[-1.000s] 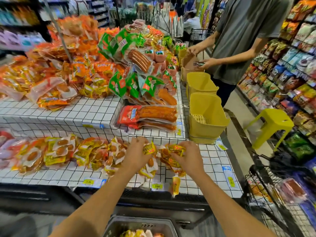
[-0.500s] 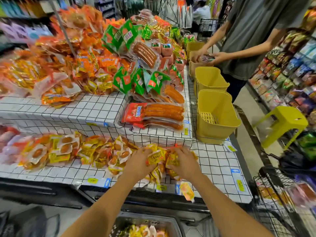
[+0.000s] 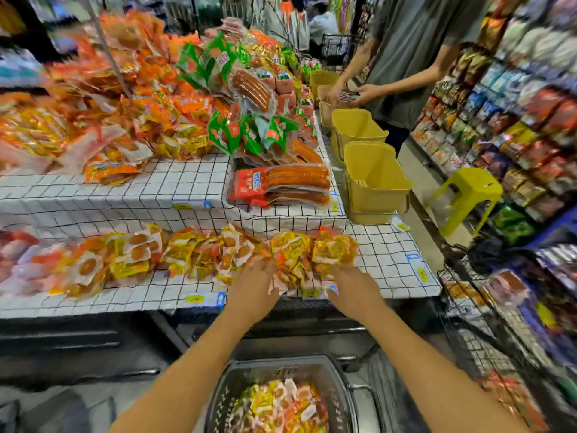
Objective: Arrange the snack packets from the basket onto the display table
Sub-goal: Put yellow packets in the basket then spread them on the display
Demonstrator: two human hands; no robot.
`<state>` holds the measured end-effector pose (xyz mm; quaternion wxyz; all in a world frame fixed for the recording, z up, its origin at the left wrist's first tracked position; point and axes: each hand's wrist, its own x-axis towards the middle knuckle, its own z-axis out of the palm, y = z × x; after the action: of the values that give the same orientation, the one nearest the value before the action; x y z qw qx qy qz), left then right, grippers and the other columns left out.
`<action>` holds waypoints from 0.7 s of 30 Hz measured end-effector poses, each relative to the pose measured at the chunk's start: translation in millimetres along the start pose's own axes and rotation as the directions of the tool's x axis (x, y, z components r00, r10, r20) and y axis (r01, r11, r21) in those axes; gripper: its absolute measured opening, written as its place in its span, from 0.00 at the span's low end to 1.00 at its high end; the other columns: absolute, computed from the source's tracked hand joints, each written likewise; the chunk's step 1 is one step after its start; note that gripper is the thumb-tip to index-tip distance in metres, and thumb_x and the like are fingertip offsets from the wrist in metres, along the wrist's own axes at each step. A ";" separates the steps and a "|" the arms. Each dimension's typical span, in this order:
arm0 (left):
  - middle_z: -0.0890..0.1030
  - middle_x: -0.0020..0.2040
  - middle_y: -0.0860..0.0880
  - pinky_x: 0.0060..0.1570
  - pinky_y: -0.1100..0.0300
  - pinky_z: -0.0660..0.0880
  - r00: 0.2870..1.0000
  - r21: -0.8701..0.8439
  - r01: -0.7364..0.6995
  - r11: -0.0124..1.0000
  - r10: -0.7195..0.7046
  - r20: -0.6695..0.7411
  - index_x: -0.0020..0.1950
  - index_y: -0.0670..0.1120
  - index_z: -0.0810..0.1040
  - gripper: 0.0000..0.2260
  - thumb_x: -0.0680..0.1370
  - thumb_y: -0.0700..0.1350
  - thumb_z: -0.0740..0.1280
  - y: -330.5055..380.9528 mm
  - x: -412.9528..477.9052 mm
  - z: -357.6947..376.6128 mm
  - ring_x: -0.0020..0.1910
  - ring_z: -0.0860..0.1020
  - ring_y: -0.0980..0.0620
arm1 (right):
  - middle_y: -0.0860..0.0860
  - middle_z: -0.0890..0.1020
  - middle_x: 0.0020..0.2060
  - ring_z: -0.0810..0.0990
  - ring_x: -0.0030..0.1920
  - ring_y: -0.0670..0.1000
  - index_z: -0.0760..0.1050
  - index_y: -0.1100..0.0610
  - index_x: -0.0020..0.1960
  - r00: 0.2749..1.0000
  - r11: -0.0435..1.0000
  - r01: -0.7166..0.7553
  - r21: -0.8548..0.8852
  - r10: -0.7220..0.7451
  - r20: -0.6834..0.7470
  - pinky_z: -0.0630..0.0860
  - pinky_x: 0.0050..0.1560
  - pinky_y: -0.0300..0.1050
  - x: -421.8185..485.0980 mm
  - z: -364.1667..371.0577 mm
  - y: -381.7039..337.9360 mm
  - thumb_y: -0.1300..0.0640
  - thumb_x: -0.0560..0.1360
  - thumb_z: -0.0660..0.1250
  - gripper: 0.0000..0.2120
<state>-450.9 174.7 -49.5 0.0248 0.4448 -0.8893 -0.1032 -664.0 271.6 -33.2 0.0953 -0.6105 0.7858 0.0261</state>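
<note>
A pile of yellow and orange snack packets (image 3: 307, 254) lies on the front tier of the checkered display table (image 3: 390, 260). My left hand (image 3: 254, 285) touches the pile's near left edge with its fingers stretched out. At the near right edge rests my right hand (image 3: 352, 289), its fingertips among the packets. A grey basket (image 3: 274, 365) below my forearms holds several more of the same packets (image 3: 278, 404). The frame is blurred by motion.
More packets (image 3: 125, 257) line the front tier to the left. Sausage packs (image 3: 281, 185) sit on the upper tier. Yellow bins (image 3: 374, 179) stand at the table's right edge. A person in a grey shirt (image 3: 415, 57) works beyond, near a yellow stool (image 3: 468, 195) and stocked shelves (image 3: 530, 120).
The packets I held a second ago now lie in a pile on the front tier. Both hands have drawn back to its near edge. The view has tilted down, showing more of the basket.
</note>
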 end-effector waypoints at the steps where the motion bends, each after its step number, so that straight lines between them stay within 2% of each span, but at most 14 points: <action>1: 0.71 0.69 0.46 0.56 0.49 0.74 1.000 -0.006 -0.004 1.000 0.004 0.016 0.73 0.50 0.67 0.21 0.80 0.51 0.62 -0.9 -10.7 1.9 0.61 0.74 0.43 | 0.55 0.74 0.64 0.76 0.61 0.59 0.67 0.53 0.72 1.000 1.000 -0.008 0.001 0.008 0.012 0.74 0.55 0.51 -12.3 5.5 -3.1 0.46 0.80 0.62 0.22; 3: 0.68 0.72 0.44 0.54 0.48 0.76 0.999 -0.060 0.010 0.998 -0.007 0.051 0.72 0.50 0.68 0.19 0.80 0.50 0.62 -2.3 -34.5 6.9 0.59 0.76 0.43 | 0.55 0.75 0.62 0.76 0.60 0.59 0.67 0.53 0.71 0.999 1.000 -0.020 0.000 0.020 0.032 0.75 0.54 0.52 -36.1 18.2 -8.1 0.47 0.81 0.61 0.21; 5: 0.70 0.69 0.45 0.50 0.49 0.77 0.996 -0.095 0.019 0.995 -0.011 0.084 0.70 0.49 0.69 0.18 0.81 0.48 0.62 -3.5 -57.4 13.0 0.56 0.76 0.44 | 0.54 0.76 0.61 0.77 0.60 0.58 0.69 0.53 0.70 0.998 1.000 -0.026 -0.009 0.026 0.052 0.76 0.54 0.52 -57.1 30.0 -13.1 0.46 0.80 0.60 0.21; 13: 0.74 0.60 0.48 0.53 0.49 0.75 0.986 -0.104 0.094 0.990 -0.078 0.148 0.68 0.51 0.71 0.17 0.80 0.50 0.62 -3.3 -133.4 56.7 0.56 0.76 0.45 | 0.53 0.76 0.62 0.76 0.63 0.57 0.69 0.52 0.70 0.993 0.999 -0.008 0.046 0.002 0.122 0.76 0.57 0.51 -116.7 85.4 -19.7 0.48 0.80 0.61 0.20; 16: 0.75 0.59 0.47 0.54 0.48 0.75 0.974 -0.111 0.142 0.984 -0.119 0.195 0.66 0.50 0.73 0.16 0.78 0.49 0.63 0.2 -164.3 87.2 0.57 0.76 0.44 | 0.53 0.77 0.58 0.77 0.60 0.57 0.70 0.53 0.67 0.987 0.998 0.007 0.064 -0.017 0.157 0.76 0.54 0.51 -135.6 112.2 -19.6 0.48 0.80 0.61 0.17; 21: 0.74 0.63 0.46 0.54 0.50 0.75 0.913 -0.098 0.231 0.968 -0.181 0.364 0.68 0.50 0.72 0.18 0.78 0.50 0.64 4.8 -213.8 151.7 0.59 0.76 0.42 | 0.54 0.79 0.56 0.80 0.56 0.58 0.71 0.52 0.65 0.965 0.999 -0.012 0.043 0.000 0.263 0.79 0.48 0.52 -156.3 167.5 -18.3 0.47 0.79 0.61 0.17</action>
<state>-346.3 372.2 -186.6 -0.1152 0.5077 -0.8179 -0.2449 -589.7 442.5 -167.7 0.2121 -0.5970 0.7685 0.0898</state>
